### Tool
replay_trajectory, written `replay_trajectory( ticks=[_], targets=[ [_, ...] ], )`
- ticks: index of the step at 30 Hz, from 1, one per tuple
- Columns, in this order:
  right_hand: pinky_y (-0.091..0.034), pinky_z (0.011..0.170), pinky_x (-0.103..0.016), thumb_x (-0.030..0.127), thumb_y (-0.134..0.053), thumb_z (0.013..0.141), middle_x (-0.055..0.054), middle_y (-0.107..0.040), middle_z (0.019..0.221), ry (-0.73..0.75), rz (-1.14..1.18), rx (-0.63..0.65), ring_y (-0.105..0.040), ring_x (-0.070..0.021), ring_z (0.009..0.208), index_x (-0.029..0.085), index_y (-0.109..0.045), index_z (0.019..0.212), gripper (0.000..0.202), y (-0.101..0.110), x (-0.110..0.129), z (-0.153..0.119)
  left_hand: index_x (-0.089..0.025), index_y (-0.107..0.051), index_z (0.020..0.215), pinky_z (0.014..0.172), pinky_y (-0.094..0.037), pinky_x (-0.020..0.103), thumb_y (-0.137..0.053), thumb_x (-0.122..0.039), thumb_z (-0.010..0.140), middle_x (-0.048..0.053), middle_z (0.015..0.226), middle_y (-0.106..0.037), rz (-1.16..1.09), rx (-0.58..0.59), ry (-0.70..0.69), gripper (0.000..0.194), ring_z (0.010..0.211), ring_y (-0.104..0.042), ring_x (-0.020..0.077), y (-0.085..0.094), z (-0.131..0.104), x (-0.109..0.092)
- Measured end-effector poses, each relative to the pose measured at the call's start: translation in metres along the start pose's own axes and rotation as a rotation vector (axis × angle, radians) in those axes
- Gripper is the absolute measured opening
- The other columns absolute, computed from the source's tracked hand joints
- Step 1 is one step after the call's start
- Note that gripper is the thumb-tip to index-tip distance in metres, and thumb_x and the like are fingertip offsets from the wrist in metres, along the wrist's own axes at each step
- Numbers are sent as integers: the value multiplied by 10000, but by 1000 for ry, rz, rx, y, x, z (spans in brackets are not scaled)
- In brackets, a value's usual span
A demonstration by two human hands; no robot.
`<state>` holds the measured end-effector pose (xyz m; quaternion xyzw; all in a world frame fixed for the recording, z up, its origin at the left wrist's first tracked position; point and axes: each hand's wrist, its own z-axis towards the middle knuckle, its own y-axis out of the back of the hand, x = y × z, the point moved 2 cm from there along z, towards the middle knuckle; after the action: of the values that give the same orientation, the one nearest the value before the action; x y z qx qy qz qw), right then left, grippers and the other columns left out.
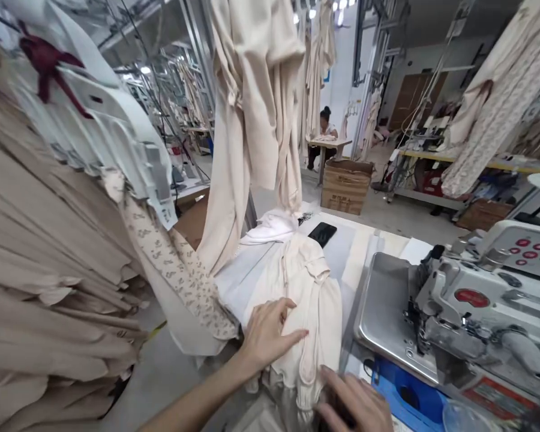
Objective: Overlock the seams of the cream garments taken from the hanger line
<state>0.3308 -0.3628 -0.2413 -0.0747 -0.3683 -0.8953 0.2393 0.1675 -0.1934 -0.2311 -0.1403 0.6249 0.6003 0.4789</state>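
Note:
A cream garment (328, 312) with gathered cuffs lies spread over the table. My left hand (265, 336) rests on its left side, thumb and fingers spread apart, nothing gripped. By the garment's lower right edge is my right hand (357, 405), somewhat blurred and partly cut off by the bottom of the view. Its fingers and thumb look apart, with no object visible between them. A bunched white cloth (272, 228) lies just beyond the garment, near a black phone (323, 234).
A white overlock sewing machine (477, 300) with a metal plate (382, 300) stands at right, above a blue tray (405, 390). Cream garments (256, 90) hang ahead; beige cloth (49, 270) hangs at left beside a white hanger rack (112, 114). A cardboard box (346, 186) and a seated person (326, 129) are farther back.

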Motion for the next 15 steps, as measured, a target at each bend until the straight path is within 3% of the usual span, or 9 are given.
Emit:
replay_trajectory(
  ticks=[3, 6, 8, 10, 12, 15],
  targets=[
    [-509, 464, -293, 485, -337, 1102, -60, -745, 751, 21, -91, 179, -701, -192, 558, 188, -749, 1045, 510, -16, 14, 21, -262, -693, 886, 825, -526, 359, -697, -350, 764, -24, 727, -652, -14, 9, 18, 150, 743, -651, 202, 0, 3, 7],
    [-499, 512, -288, 429, -300, 1120, -32, -703, 709, -63, -57, 194, -686, -178, 581, 209, -691, 887, 505, -20, 14, 23, -246, -670, 884, 758, -527, 342, -618, -404, 813, 12, 813, -682, -30, -82, 28, 181, 750, -635, 207, 34, 17, 23],
    [-489, 547, -277, 361, -301, 1127, -13, -691, 708, -83, -11, 193, -681, -164, 599, 218, -648, 877, 451, -18, 11, 18, -237, -670, 888, 793, -523, 380, -619, -425, 794, 52, 883, -689, -9, -187, 32, 216, 818, -627, 241, 57, 19, 32],
    [-473, 573, -285, 301, -295, 1127, -3, -678, 707, -85, -2, 173, -673, -165, 607, 219, -619, 886, 412, -15, 9, 15, -244, -710, 889, 830, -516, 419, -649, -443, 764, 84, 912, -683, 18, -265, -5, 243, 884, -617, 278, 67, 14, 30],
    [-446, 568, -288, 259, -297, 1119, 0, -647, 680, -71, 1, 146, -645, -164, 584, 213, -592, 870, 389, -13, 13, 18, -272, -757, 899, 806, -525, 426, -668, -470, 769, 89, 871, -682, -15, -198, -61, 254, 861, -631, 286, 57, 9, 15],
    [-420, 567, -279, 182, -332, 1089, 5, -605, 652, -26, 27, 118, -600, -151, 567, 197, -569, 830, 352, -15, 30, 25, -304, -773, 898, 651, -535, 400, -692, -520, 786, 40, 642, -635, -115, 8, -77, 256, 620, -628, 250, 19, 17, -15]
  ],
)
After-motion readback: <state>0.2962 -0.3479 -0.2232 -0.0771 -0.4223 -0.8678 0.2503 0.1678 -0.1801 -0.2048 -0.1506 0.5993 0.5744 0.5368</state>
